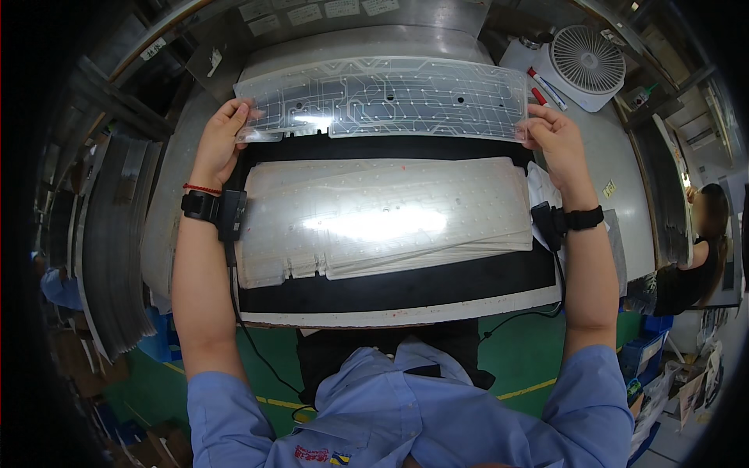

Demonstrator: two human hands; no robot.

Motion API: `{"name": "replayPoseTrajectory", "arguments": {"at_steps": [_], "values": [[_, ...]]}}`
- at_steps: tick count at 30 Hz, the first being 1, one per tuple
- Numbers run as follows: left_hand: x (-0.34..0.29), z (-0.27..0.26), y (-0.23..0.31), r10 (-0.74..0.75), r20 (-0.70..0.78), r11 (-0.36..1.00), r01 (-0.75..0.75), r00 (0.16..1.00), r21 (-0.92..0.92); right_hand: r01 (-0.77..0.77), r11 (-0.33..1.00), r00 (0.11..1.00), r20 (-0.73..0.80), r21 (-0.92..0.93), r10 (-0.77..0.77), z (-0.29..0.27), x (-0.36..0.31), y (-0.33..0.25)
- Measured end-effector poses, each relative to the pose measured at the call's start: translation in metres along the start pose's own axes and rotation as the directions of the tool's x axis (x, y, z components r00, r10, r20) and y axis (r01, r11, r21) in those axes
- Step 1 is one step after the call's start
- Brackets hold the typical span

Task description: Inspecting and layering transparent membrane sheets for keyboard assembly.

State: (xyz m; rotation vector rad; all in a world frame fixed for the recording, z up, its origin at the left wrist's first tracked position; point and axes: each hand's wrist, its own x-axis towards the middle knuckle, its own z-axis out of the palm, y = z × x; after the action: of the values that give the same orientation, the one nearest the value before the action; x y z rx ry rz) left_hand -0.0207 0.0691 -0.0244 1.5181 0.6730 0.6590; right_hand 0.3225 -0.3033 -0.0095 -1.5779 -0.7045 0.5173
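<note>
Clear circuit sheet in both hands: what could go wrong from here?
The clear circuit sheet is pinched only near its ends by left fingers and right fingers, so it might bow. The sheet stack is unevenly fanned and could shift. Marker pens near the right fingers might get knocked.

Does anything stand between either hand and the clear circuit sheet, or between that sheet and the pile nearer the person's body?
Nothing visible does. The left hand and right hand directly grip opposite ends of the clear circuit sheet; only bare black surface shows between it and the pile.
</note>
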Motion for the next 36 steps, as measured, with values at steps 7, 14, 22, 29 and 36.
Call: {"name": "replayPoseTrajectory", "arguments": {"at_steps": [7,14,22,29,36], "values": [[0.0,0.001,0.0,0.006,0.003,1.0,-0.006,1.0,-0.002,0.015,1.0,1.0,0.005,-0.014,-0.015,0.003,0.0,-0.001],[0.001,-0.002,-0.001,0.006,-0.001,1.0,-0.006,1.0,0.007,-0.009,1.0,0.998,-0.059,-0.013,0.008,-0.003,0.004,0.005],[0.006,-0.012,-0.007,-0.01,0.015,0.997,0.011,1.0,-0.082,0.018,0.991,0.999,-0.049,0.129,-0.011,-0.016,0.011,0.013],[0.007,-0.007,-0.007,-0.015,0.03,0.994,0.012,0.999,0.112,0.076,0.991,0.994,-0.074,-0.114,-0.085,-0.006,0.009,0.013],[0.003,0.0,-0.006,-0.073,0.027,0.996,0.074,0.997,-0.043,-0.005,0.992,0.998,0.061,-0.126,0.012,-0.001,0.003,0.008]]}}
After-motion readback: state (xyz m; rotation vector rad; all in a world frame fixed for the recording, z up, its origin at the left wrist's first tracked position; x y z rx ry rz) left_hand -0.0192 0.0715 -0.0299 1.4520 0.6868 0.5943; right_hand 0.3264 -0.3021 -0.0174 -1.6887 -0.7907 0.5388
